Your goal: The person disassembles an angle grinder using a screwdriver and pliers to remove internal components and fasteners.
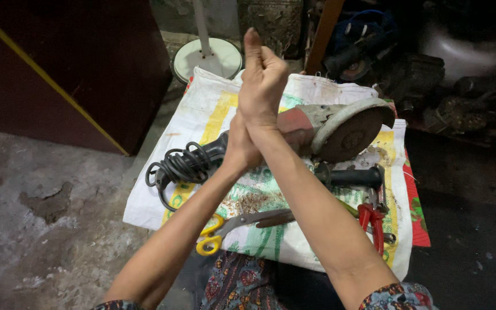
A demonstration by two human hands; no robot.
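Concrete floor [41, 189], rough and stained, carries a white woven sack [213, 109] spread as a mat; dark clutter crowds the far side. From the head view, my left hand [242, 146] and right hand [262, 80] are pressed together, raised, holding nothing. Beneath them lies the grinder [340, 129], its cord [182, 166] coiled (loosely). I judge a dropped wrist could strike the disc; scissors [231, 227] and pliers [371, 221] lie near my knees.
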